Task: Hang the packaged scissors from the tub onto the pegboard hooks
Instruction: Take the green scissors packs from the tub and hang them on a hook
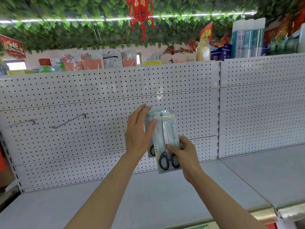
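Pegboard (189, 96) fills the wall, white and full of dots, with a grey shelf (148, 195) under it and two bare metal hooks (69, 120) at nine o'clock from the hands. The left hand (138, 134) is flat with straight fingers, and its thumb and fingertips touch the left edge of a pack of scissors (166, 139) held up against the board. The right hand (184, 156), at five o'clock from the left hand, pinches the low part of that pack by the black handles, while a second pack (151, 149) peeks out just behind it.
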`<state>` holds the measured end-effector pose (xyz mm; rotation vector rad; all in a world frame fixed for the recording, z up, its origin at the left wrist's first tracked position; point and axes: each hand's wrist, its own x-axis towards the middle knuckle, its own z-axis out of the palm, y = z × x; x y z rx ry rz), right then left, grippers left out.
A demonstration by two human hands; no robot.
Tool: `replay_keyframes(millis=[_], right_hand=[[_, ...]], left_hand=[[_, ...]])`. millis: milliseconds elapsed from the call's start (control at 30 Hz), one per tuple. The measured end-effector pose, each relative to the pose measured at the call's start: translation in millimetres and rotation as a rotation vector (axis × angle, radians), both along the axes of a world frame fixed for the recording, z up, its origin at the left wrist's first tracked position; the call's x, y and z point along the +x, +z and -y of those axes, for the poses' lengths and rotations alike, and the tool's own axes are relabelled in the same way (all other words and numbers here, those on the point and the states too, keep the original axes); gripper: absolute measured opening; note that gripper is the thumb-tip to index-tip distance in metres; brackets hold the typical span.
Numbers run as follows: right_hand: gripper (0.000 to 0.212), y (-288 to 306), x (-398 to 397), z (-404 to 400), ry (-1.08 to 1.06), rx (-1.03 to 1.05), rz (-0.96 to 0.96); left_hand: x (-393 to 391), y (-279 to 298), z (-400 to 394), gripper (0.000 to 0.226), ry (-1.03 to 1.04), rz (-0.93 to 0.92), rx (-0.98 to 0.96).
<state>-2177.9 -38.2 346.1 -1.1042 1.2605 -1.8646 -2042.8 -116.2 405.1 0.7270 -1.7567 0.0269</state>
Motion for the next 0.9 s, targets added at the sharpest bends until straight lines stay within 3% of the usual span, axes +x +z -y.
replay_keyframes(millis=[100, 200, 533, 900], right_hand=[[0.016, -1.6, 7.0, 10.0, 0.01, 0.003, 0.009], [0.017, -5.3, 10.3, 17.6, 0.028, 0.011, 0.031], [0.018, -12.7, 0.8, 25.3, 0.051, -0.067, 0.069], [0.021, -17.0, -9.5, 61.0, 0.039, 0.043, -0.012]], left_hand=[[-2.0, 5.1, 3.4, 0.049, -0.002, 0.197, -0.072], [-5.1, 3.2, 12.4, 0.053, 0.032, 0.279, -0.062], [-17.4, 8.0, 23.6, 0.056, 0.0, 0.285, -0.117], [-28.2, -4.2, 55.6, 0.058, 0.054, 0.279, -0.035]])
